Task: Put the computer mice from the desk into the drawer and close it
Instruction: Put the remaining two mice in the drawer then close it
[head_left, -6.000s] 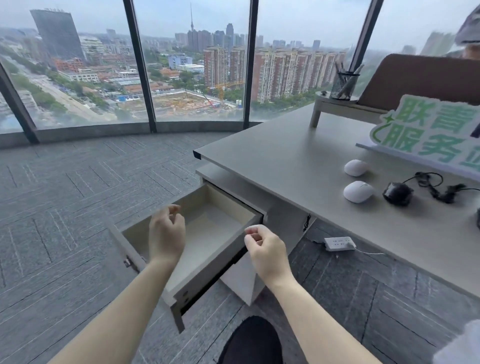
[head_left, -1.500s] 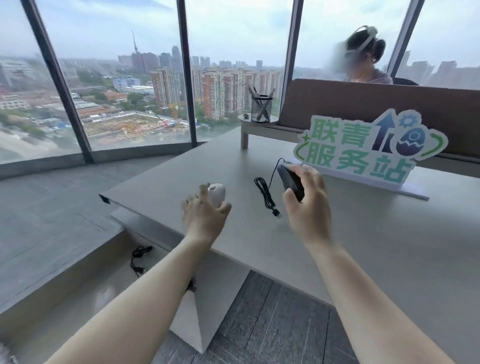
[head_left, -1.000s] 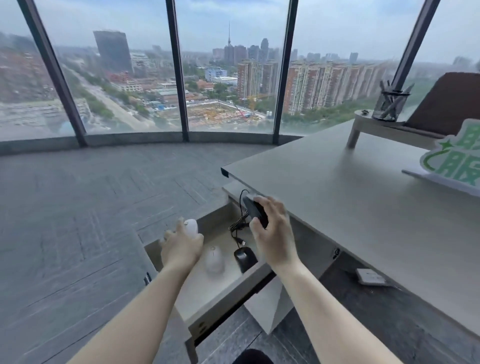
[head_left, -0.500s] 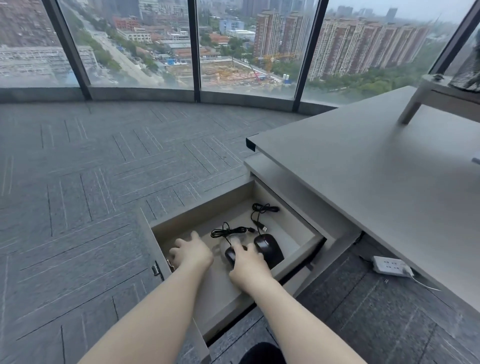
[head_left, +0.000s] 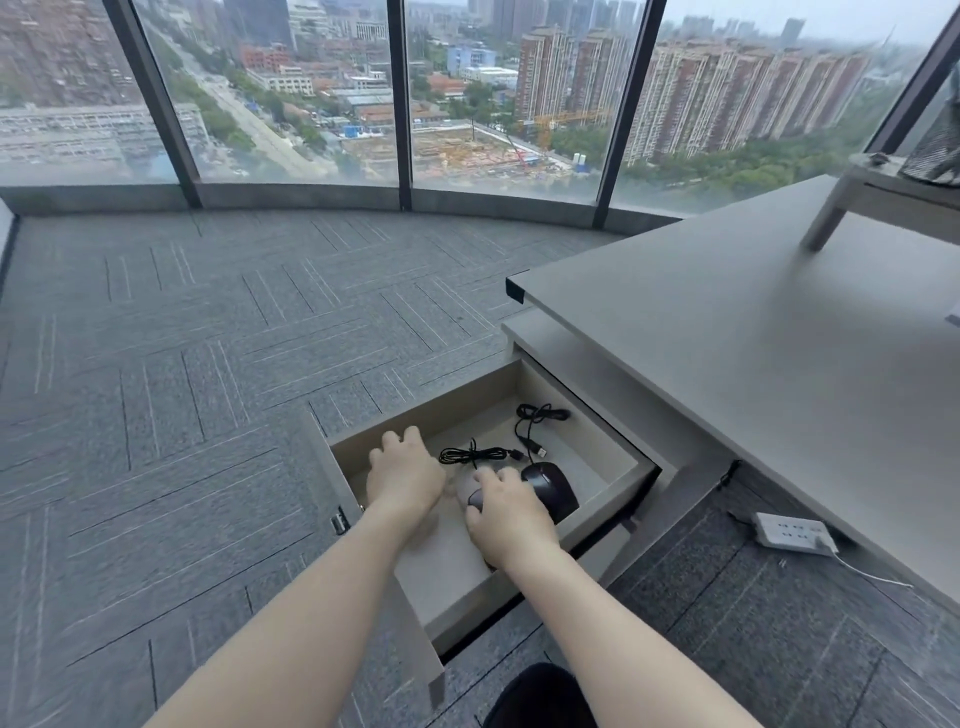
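Observation:
The drawer (head_left: 602, 457) under the desk (head_left: 753, 338) stands pulled out. Both my hands are inside it. My right hand (head_left: 511, 517) rests palm down on a black mouse (head_left: 475, 500), of which only the front edge shows by my fingertips. A second black mouse (head_left: 551, 488) lies just to its right, and its cable (head_left: 540, 415) is coiled at the back of the drawer. Another bundled cable (head_left: 470, 454) lies between my hands. My left hand (head_left: 404, 478) is palm down with curled fingers near the drawer's left wall. What is under it is hidden. A pale blurred shape (head_left: 460, 488) shows between my hands.
The drawer's front panel (head_left: 415, 623) juts toward me over grey carpet tiles. A white power strip (head_left: 792, 532) with a cord lies on the floor to the right. A riser shelf (head_left: 883, 197) with a mesh pen cup (head_left: 935, 150) stands on the far desk. Windows line the back.
Both hands carried mice from the desk down into the drawer, white in the left, black in the right. Over the last half second they have stayed low inside it.

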